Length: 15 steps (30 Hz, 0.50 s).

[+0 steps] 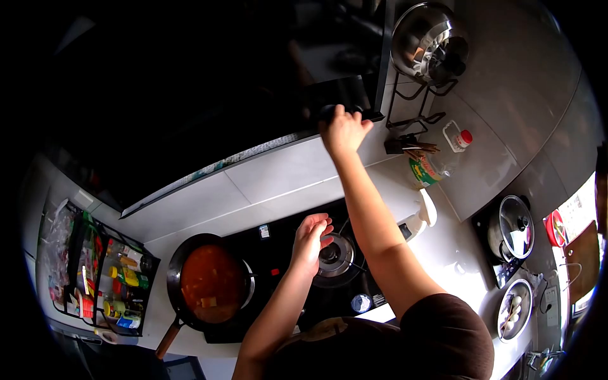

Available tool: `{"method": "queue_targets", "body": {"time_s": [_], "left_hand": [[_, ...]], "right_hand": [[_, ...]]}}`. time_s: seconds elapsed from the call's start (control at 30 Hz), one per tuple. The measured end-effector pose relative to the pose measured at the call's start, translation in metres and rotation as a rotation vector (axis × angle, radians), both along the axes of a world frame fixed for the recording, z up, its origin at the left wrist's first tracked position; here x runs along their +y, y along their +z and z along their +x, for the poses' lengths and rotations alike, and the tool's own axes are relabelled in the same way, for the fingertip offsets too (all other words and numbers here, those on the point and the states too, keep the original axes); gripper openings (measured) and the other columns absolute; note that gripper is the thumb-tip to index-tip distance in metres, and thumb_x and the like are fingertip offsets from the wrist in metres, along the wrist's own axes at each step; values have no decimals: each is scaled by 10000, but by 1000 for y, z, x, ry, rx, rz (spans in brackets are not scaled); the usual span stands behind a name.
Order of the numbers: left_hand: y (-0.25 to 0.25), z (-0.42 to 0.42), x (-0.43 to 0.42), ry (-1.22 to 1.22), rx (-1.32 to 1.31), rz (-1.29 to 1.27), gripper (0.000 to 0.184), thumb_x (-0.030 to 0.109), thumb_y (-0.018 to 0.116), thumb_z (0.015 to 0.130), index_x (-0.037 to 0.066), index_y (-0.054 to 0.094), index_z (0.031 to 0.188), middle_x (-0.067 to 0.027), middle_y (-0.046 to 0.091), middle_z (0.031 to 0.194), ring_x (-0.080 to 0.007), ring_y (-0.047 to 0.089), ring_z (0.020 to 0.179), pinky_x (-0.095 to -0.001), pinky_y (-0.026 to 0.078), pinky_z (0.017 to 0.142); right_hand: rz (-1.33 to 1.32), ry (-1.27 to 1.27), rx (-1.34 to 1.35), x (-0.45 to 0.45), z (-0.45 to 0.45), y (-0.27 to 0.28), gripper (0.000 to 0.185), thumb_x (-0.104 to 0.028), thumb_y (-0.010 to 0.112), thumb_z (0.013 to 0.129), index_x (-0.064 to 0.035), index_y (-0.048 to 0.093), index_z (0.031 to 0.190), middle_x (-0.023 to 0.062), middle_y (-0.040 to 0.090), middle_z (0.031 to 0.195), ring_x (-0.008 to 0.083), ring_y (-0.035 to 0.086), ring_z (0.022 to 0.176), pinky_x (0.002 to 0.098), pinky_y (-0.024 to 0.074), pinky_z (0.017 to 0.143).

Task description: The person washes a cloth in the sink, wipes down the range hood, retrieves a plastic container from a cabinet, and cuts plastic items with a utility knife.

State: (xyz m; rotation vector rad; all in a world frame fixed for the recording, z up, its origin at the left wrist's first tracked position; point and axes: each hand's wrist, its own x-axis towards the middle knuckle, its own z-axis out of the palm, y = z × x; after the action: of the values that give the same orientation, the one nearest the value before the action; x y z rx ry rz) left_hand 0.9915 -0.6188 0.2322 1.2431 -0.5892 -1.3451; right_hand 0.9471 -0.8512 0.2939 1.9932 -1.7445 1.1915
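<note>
My right hand (346, 132) is raised to the lower front edge of a dark range hood (247, 88). Its fingers bend against the dark panel, and their tips are lost in the black, so whether they hold anything is unclear. Lower down, my left hand (311, 242) hovers over the black gas stove (285, 292), beside the right burner (334, 254). Its fingers are loosely curved and apart, with nothing in them. To the left, a wok (174, 288) with a wooden handle sits on the stove, filled with red-orange soup (212, 278) with pieces in it.
A rack (154, 266) of bottles and packets stands far left. Right of the hood are a shiny lid (421, 44) on a wire stand and a large oil bottle (446, 152). Further right are a glass-lidded pot (516, 228) and a metal bowl of eggs (514, 310).
</note>
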Motion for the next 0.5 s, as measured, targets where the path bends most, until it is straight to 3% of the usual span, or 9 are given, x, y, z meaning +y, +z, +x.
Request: {"method": "queue_targets", "body": {"time_s": [0.17, 0.3, 0.43, 0.5], "left_hand": [[3, 7, 4, 40, 10, 14, 259, 229, 528, 916, 79, 541, 1127, -61, 588, 1105, -166, 560, 1019, -341, 462, 827], [1, 10, 5, 58, 9, 10, 228, 225, 535, 909, 95, 547, 1096, -36, 594, 1088, -147, 559, 1004, -333, 455, 822], [2, 10, 4, 55, 7, 27, 236, 233, 535, 909, 98, 547, 1103, -43, 595, 1089, -152, 558, 1007, -346, 451, 831], [0, 10, 4, 51, 14, 13, 251, 235, 534, 909, 90, 545, 1114, -53, 591, 1099, -164, 557, 1014, -352, 451, 837]], "right_hand": [[7, 177, 80, 32, 52, 4, 234, -225, 658, 711, -77, 574, 872, 72, 646, 735, 248, 563, 844, 422, 341, 786], [60, 245, 100, 41, 72, 6, 267, -205, 685, 665, -90, 558, 871, 72, 647, 709, 236, 585, 820, 393, 373, 764], [80, 528, -101, 45, 66, 12, 287, -119, 652, 676, -57, 553, 938, 136, 646, 772, 286, 607, 809, 406, 432, 750], [177, 803, -563, 41, 55, 14, 330, -38, 635, 665, -74, 543, 980, 168, 641, 796, 360, 614, 846, 428, 472, 737]]}}
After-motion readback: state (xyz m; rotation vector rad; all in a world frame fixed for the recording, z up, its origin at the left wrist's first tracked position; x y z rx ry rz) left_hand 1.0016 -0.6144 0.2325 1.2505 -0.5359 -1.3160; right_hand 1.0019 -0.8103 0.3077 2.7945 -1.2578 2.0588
